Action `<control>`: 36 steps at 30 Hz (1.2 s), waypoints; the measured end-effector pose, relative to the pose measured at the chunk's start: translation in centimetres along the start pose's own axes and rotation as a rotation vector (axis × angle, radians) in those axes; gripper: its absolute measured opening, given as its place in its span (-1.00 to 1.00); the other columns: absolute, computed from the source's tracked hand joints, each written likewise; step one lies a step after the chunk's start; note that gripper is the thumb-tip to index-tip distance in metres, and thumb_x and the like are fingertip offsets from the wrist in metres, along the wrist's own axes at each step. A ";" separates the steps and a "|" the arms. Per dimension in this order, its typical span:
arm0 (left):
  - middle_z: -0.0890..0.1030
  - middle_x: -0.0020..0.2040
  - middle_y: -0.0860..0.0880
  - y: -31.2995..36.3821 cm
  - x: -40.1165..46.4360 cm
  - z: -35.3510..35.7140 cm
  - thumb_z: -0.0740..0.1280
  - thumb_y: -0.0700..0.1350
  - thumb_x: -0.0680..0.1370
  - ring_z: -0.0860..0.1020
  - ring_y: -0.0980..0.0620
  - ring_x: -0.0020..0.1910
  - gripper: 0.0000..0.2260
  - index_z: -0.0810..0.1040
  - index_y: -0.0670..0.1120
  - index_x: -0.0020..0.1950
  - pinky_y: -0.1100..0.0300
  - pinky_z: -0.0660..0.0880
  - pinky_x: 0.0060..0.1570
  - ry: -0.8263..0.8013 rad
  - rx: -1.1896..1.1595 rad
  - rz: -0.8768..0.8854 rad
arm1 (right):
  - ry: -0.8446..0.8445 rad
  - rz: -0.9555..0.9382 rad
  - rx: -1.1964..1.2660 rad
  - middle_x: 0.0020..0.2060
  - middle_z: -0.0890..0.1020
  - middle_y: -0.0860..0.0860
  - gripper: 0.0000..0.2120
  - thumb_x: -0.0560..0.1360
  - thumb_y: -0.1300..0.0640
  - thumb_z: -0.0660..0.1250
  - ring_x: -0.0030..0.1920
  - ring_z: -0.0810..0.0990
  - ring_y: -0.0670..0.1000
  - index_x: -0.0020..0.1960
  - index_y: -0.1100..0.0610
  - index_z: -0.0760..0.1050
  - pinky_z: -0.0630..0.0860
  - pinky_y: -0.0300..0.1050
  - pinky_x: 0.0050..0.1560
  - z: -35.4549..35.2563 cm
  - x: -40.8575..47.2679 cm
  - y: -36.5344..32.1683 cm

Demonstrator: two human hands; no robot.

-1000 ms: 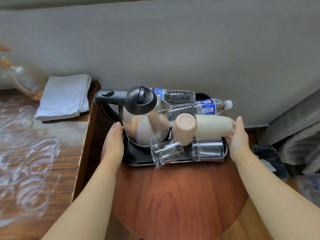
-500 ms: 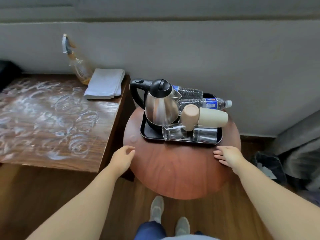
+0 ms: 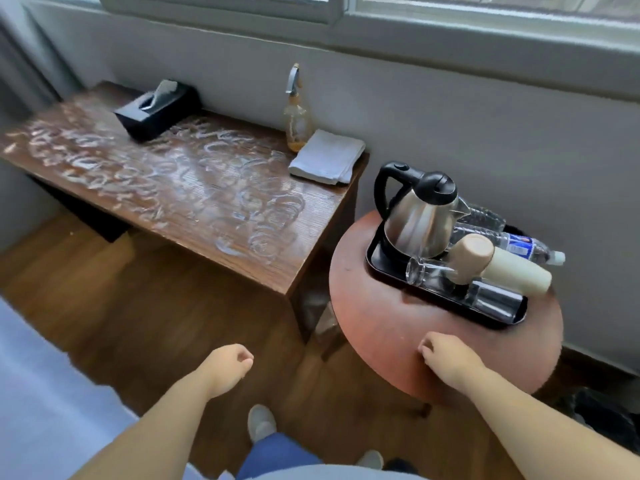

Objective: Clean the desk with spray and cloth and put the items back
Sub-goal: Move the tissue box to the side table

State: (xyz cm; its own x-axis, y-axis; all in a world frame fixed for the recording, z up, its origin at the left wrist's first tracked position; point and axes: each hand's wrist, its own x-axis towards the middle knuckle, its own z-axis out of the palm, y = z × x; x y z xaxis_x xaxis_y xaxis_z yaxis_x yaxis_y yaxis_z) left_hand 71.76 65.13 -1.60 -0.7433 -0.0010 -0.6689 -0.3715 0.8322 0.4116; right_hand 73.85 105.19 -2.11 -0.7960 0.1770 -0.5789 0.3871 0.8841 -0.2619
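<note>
1. Both hands are now lying off the black tray (image 3: 377, 268), which they were flanking a second ago.
2. The left hand (image 3: 227, 367) is hanging over the floor, fingers loosely curled, holding nothing.
3. The right hand (image 3: 450, 358) is hovering at the round side table's (image 3: 374, 327) near edge, fingers loosely curled, empty.
4. The kettle (image 3: 420, 216) is staying on the tray.
5. The spray bottle (image 3: 297, 121) and folded cloth (image 3: 327, 156) are sitting at the streaked counter's (image 3: 194, 202) back right corner; a tissue box (image 3: 157, 110) is coming into view.
</note>
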 end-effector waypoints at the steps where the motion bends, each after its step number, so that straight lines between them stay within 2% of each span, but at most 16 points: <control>1: 0.65 0.04 -0.07 -1.3 -0.1 -0.5 0.24 -0.14 0.64 0.62 -0.02 0.05 -0.87 0.56 -0.07 0.12 0.11 0.54 0.19 0.004 -0.020 -0.019 | -0.025 -0.067 -0.044 0.02 0.59 -0.08 -0.83 0.58 0.07 0.12 0.04 0.55 0.01 -0.01 -0.08 0.49 0.47 -0.13 0.01 0.3 0.1 -2.1; 4: 0.66 0.01 -0.07 -5.3 -0.5 -2.1 0.23 -0.16 0.64 0.62 -0.03 0.05 -0.88 0.57 -0.07 0.08 0.09 0.53 0.21 0.015 -0.040 -0.075 | -0.087 -0.242 -0.127 0.00 0.59 -0.09 -0.83 0.60 0.06 0.12 -0.03 0.56 -0.03 0.01 -0.07 0.49 0.52 -0.13 0.00 2.4 0.4 -7.9; 8: 0.63 0.04 -0.03 -10.3 -0.8 -4.9 0.24 -0.12 0.63 0.59 0.00 0.09 -0.89 0.56 -0.03 0.06 0.17 0.50 0.18 0.038 -0.034 -0.124 | -0.131 -0.390 -0.220 0.05 0.59 -0.07 -0.81 0.64 0.06 0.12 0.02 0.57 -0.05 0.15 -0.04 0.49 0.52 -0.26 0.05 5.3 1.3 -14.8; 12: 0.61 -0.01 -0.01 -15.2 -0.5 -9.0 0.23 -0.11 0.63 0.58 0.00 0.06 -0.88 0.55 -0.02 0.03 0.15 0.52 0.15 0.077 -0.080 -0.181 | -0.195 -0.422 -0.289 0.05 0.58 -0.04 -0.79 0.63 0.08 0.10 0.01 0.57 -0.01 0.14 -0.01 0.49 0.51 -0.21 0.03 7.2 3.0 -21.9; 15: 0.61 0.02 -0.02 -18.9 0.2 -12.7 0.21 -0.11 0.64 0.58 0.02 0.06 -0.88 0.55 -0.03 0.05 0.18 0.53 0.12 0.115 -0.109 -0.210 | -0.216 -0.429 -0.311 0.06 0.58 -0.04 -0.79 0.63 0.06 0.11 0.04 0.57 0.00 0.16 0.00 0.48 0.52 -0.14 0.11 8.6 4.3 -27.2; 19: 0.59 0.11 -0.03 -23.4 0.9 -17.4 0.19 -0.09 0.66 0.54 0.01 0.12 -0.84 0.53 -0.06 0.16 0.20 0.48 0.17 0.179 -0.155 -0.250 | -0.238 -0.448 -0.266 0.06 0.58 -0.07 -0.80 0.63 0.06 0.12 0.02 0.57 -0.05 0.15 -0.03 0.48 0.53 -0.19 0.08 10.0 4.9 -34.3; 22: 0.55 0.12 0.02 -25.3 1.6 -20.9 0.21 -0.09 0.66 0.49 0.06 0.10 -0.81 0.54 -0.05 0.23 0.19 0.46 0.18 0.246 -0.237 -0.231 | -0.193 -0.492 -0.118 0.00 0.60 -0.15 -0.81 0.63 0.04 0.13 -0.07 0.58 -0.15 0.12 -0.07 0.50 0.53 -0.27 -0.02 10.0 4.9 -39.5; 24: 0.56 0.11 0.04 -25.6 2.4 -23.5 0.22 -0.09 0.66 0.52 0.06 0.14 -0.82 0.54 -0.02 0.22 0.17 0.48 0.20 0.300 -0.316 -0.195 | -0.120 -0.519 0.019 -0.06 0.60 -0.20 -0.83 0.63 0.03 0.14 -0.07 0.58 -0.19 0.10 -0.10 0.49 0.53 -0.28 -0.02 9.3 5.1 -43.2; 27: 0.60 0.10 0.04 -25.1 3.7 -27.7 0.24 -0.10 0.65 0.56 0.04 0.16 -0.87 0.54 0.06 0.12 0.16 0.49 0.18 0.408 -0.432 -0.133 | 0.012 -0.531 0.271 -0.08 0.61 -0.17 -0.87 0.63 0.06 0.17 -0.05 0.58 -0.21 0.10 -0.08 0.47 0.52 -0.31 -0.03 7.6 6.2 -48.6; 29: 0.61 0.07 0.08 -24.3 4.8 -30.5 0.23 -0.10 0.65 0.57 0.10 0.10 -0.86 0.55 0.08 0.11 0.19 0.49 0.17 0.474 -0.501 -0.088 | 0.098 -0.510 0.428 -0.09 0.61 -0.13 -0.86 0.63 0.07 0.17 -0.06 0.58 -0.18 0.13 -0.02 0.48 0.49 -0.34 -0.11 6.3 7.8 -51.9; 32: 0.62 0.04 0.15 -22.9 6.8 -34.8 0.22 -0.12 0.66 0.56 0.23 0.01 -0.84 0.56 0.06 0.13 0.22 0.50 0.17 0.557 -0.636 -0.036 | 0.195 -0.483 0.666 -0.07 0.60 -0.08 -0.81 0.63 0.08 0.15 -0.05 0.59 -0.12 0.16 0.05 0.48 0.51 -0.27 -0.10 4.2 10.7 -56.3; 36: 0.63 0.11 0.06 -21.1 10.9 -40.5 0.20 -0.16 0.67 0.60 0.14 0.10 -0.81 0.56 -0.01 0.21 0.23 0.51 0.16 0.670 -0.821 0.024 | 0.259 -0.433 0.984 -0.04 0.60 -0.04 -0.83 0.65 0.10 0.11 -0.01 0.58 -0.07 0.11 0.02 0.46 0.50 -0.19 -0.04 1.1 14.8 -61.9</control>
State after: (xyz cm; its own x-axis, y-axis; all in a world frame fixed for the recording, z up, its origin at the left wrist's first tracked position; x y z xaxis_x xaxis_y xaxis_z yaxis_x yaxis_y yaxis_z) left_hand 48.94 25.10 7.55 -0.8176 -0.5033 -0.2798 -0.4284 0.2068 0.8796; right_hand 38.59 52.61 4.67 -0.9824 0.1224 -0.1411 0.1620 0.1829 -0.9697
